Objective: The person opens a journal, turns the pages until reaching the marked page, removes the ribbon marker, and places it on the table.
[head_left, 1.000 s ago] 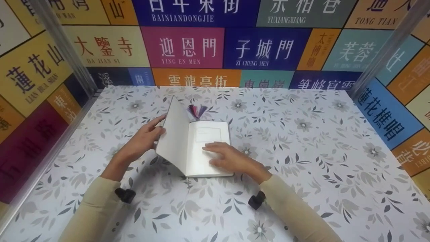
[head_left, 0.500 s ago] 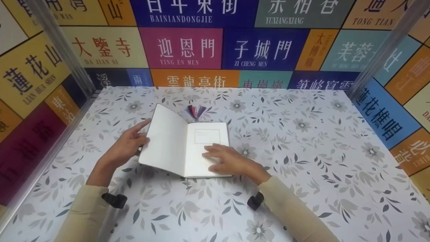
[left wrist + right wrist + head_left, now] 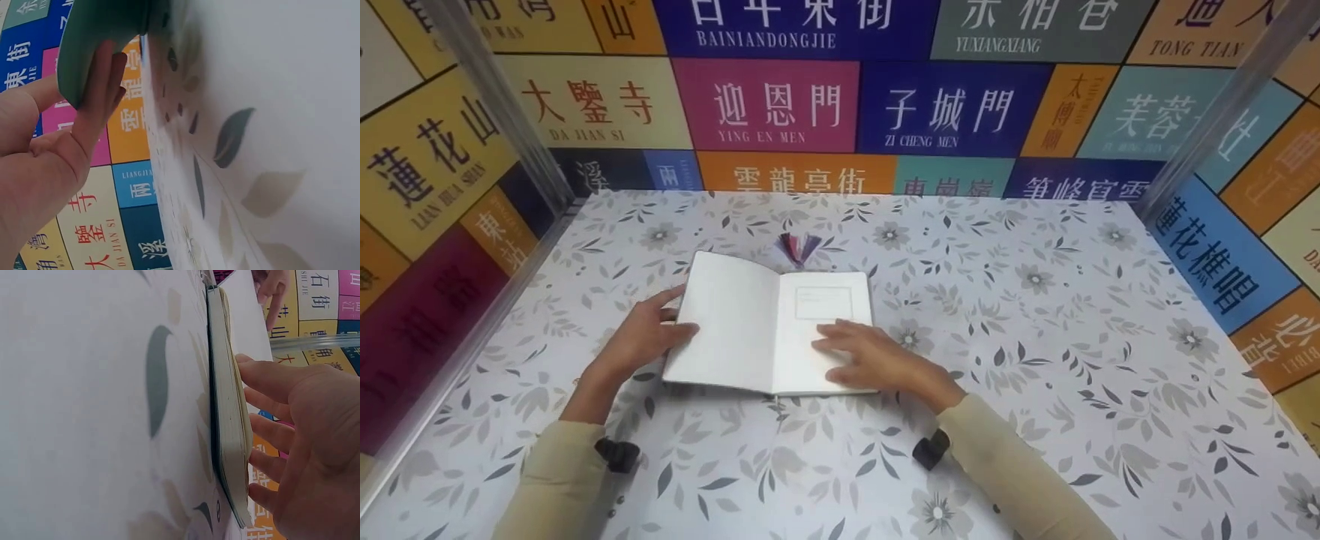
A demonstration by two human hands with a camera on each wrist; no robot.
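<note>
An open notebook [image 3: 823, 360] lies on the table, its first right-hand page printed with a thin rectangular frame. Its front cover [image 3: 727, 322], pale inside and green outside, leans out to the left, its outer edge raised off the table. My left hand [image 3: 641, 337] holds that edge, thumb on the inner face and fingers behind the green side [image 3: 101, 34], as the left wrist view shows. On the right-hand page my right hand [image 3: 877, 356] rests with fingers spread; in the right wrist view its fingertips [image 3: 243, 359] touch the top of the page block [image 3: 230, 410].
A fan of purple, red and white tassel threads [image 3: 797, 249] lies just past the notebook's top. Flowered cloth [image 3: 1035, 360] covers the table. Panels with Chinese lettering [image 3: 780, 105] stand behind and at both sides, with clear corner posts [image 3: 1222, 105].
My left hand has swung the cover leftward and down, from nearly upright to a low slant. The right hand has stayed on the page.
</note>
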